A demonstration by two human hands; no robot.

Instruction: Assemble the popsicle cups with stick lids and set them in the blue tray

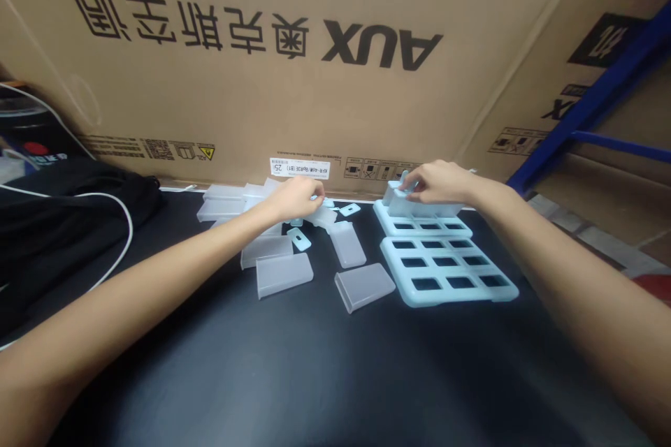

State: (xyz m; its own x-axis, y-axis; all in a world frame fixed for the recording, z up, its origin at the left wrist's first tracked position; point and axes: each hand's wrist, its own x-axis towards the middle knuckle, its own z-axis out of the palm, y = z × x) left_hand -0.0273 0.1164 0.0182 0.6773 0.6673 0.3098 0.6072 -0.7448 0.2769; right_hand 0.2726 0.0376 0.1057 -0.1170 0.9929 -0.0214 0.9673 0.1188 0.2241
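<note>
My left hand (300,197) hovers over the far middle of the table with its fingers curled; what they hold, if anything, is hidden. Below it lie small light-blue slotted pieces (298,239) and translucent plastic sleeves (286,274), the look of ice-pop mould parts. My right hand (437,181) pinches a small light-blue plastic piece (403,178) at the top of a row of translucent sleeves (397,201). Those sleeves stand upright in the rear light-blue rack (385,220). Nearer to me, a second light-blue rack (403,269) with rectangular openings rests flat.
A large cardboard box (293,105) with upside-down print walls off the back of the black table (293,370). Black cloth (78,209) and a white cable (130,223) lie at left. A blue metal bar (587,105) slants along the right.
</note>
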